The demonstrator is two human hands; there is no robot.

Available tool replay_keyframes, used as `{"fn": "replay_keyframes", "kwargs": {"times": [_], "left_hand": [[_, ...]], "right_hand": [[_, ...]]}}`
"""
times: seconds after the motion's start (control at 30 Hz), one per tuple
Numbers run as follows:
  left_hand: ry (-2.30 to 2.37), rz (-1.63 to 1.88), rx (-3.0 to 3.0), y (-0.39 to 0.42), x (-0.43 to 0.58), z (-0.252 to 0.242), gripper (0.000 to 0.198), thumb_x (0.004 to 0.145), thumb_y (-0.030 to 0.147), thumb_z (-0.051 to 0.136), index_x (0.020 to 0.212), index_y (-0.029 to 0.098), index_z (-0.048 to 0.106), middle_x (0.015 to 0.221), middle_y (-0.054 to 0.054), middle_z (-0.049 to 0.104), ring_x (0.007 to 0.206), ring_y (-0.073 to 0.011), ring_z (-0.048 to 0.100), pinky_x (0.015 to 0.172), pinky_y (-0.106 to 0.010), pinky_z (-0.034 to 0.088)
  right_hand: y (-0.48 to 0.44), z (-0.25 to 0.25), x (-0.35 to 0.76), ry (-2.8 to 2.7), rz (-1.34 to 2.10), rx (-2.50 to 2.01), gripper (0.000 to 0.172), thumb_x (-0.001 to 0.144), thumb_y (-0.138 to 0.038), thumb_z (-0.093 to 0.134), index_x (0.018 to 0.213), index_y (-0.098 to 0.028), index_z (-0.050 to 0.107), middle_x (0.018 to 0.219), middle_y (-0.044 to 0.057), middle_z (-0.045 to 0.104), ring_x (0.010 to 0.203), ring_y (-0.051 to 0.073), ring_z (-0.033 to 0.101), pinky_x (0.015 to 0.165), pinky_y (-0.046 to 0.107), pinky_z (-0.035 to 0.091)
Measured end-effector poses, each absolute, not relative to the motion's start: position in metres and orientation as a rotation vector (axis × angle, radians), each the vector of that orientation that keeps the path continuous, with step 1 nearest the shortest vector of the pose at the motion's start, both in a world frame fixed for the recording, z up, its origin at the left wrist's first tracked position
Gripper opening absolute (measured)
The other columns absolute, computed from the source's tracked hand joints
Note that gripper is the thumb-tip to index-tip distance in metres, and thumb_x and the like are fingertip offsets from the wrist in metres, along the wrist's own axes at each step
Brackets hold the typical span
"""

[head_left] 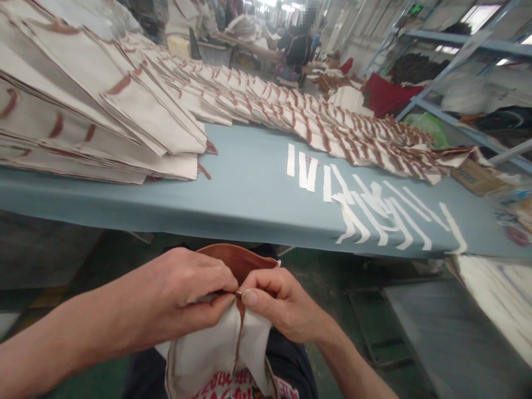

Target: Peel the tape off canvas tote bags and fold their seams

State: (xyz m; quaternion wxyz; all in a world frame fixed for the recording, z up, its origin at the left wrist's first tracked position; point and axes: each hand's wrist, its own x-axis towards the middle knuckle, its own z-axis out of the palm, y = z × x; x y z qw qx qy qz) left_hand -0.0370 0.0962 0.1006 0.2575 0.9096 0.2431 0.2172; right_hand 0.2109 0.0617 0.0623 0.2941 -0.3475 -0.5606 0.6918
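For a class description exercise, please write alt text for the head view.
A person's left hand and right hand pinch a cream-and-brown fabric piece with red lettering. Beyond, a blue table bears piled cream-and-brown fabric pieces and loose white strips.

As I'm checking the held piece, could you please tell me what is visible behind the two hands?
Brown fabric shows behind the left hand and right hand, above the cream cloth. Whatever the hands directly cover cannot be seen.

Red lettering on the cream cloth piece and dark print on a cardboard box (both blurred) cannot be read.
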Motion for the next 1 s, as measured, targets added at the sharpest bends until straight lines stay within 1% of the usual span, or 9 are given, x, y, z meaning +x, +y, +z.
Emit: {"fn": "replay_keyframes", "kwargs": {"times": [0.1,0.17,0.3,0.37,0.43,0.6,0.77,0.87,1.0], "left_hand": [[0.614,0.597,2.612,0.095,-0.031,0.107,0.033,0.106,0.006,0.05,0.082,0.02,0.067,0.073,0.002,0.065,0.061,-0.0141,0.061,0.059,-0.031,0.042],[0.651,0.667,2.68,0.094,-0.028,0.109,0.036,0.105,0.004,0.049,0.077,0.02,0.066,0.071,0.001,0.064,0.06,-0.0143,0.059,0.057,-0.031,0.041],[0.759,0.822,2.42,0.088,-0.024,0.095,0.026,0.095,0.006,0.052,0.078,0.02,0.064,0.068,0.006,0.061,0.058,-0.0098,0.054,0.056,-0.024,0.039],[0.84,0.831,2.239,0.084,-0.024,0.085,0.021,0.089,0.008,0.052,0.078,0.021,0.062,0.066,0.008,0.059,0.055,-0.0083,0.051,0.054,-0.021,0.037],[0.871,0.801,2.126,0.081,-0.024,0.079,0.019,0.086,0.01,0.05,0.076,0.022,0.06,0.064,0.009,0.057,0.054,-0.0082,0.05,0.053,-0.02,0.036],[0.843,0.681,2.131,0.078,-0.026,0.088,0.019,0.091,0.014,0.052,0.077,0.022,0.062,0.067,0.008,0.059,0.06,-0.0088,0.054,0.058,-0.019,0.04],[0.84,0.498,2.121,0.084,-0.033,0.096,0.014,0.09,0.014,0.06,0.079,0.022,0.06,0.071,0.008,0.061,0.063,-0.0102,0.051,0.059,-0.021,0.038],[0.789,0.394,2.061,0.089,-0.038,0.099,0.016,0.095,0.015,0.063,0.081,0.022,0.063,0.074,0.007,0.065,0.066,-0.0109,0.054,0.06,-0.02,0.041],[0.754,0.377,2.044,0.091,-0.042,0.105,0.019,0.102,0.017,0.062,0.085,0.023,0.068,0.077,0.007,0.07,0.067,-0.0106,0.058,0.062,-0.02,0.042]], "right_hand": [[0.062,0.06,0.21,-1.439,1.878,-0.92,0.066,0.098,-0.082,0.075,0.083,-0.018,0.063,0.067,-0.007,0.047,0.058,0.009,0.033,0.054,0.024,0.024],[0.063,0.058,0.21,-1.402,1.91,-0.92,0.066,0.097,-0.083,0.077,0.084,-0.019,0.062,0.068,-0.007,0.047,0.058,0.008,0.032,0.053,0.024,0.023],[0.062,0.059,0.209,-1.411,1.9,-0.968,0.066,0.095,-0.081,0.079,0.086,-0.018,0.064,0.07,-0.007,0.048,0.06,0.008,0.034,0.053,0.024,0.024],[0.061,0.061,0.209,-1.452,1.853,-1.025,0.063,0.095,-0.077,0.082,0.086,-0.017,0.066,0.069,-0.007,0.049,0.061,0.009,0.035,0.053,0.024,0.025],[0.06,0.063,0.21,-1.491,1.818,-1.06,0.059,0.096,-0.073,0.084,0.085,-0.017,0.067,0.068,-0.007,0.049,0.06,0.009,0.034,0.053,0.024,0.025],[0.06,0.067,0.211,-1.522,1.806,-1.044,0.055,0.097,-0.069,0.084,0.084,-0.018,0.067,0.067,-0.007,0.048,0.059,0.009,0.034,0.052,0.024,0.025],[0.062,0.069,0.21,-1.597,1.799,-0.986,0.056,0.099,-0.07,0.08,0.082,-0.018,0.066,0.066,-0.007,0.047,0.059,0.009,0.033,0.052,0.024,0.025],[0.062,0.07,0.21,-1.622,1.803,-0.964,0.054,0.101,-0.067,0.079,0.083,-0.018,0.066,0.067,-0.007,0.048,0.059,0.009,0.034,0.053,0.024,0.025],[0.06,0.07,0.21,-1.619,1.815,-0.968,0.052,0.101,-0.066,0.081,0.085,-0.018,0.068,0.068,-0.007,0.049,0.06,0.009,0.035,0.053,0.024,0.025]]}}
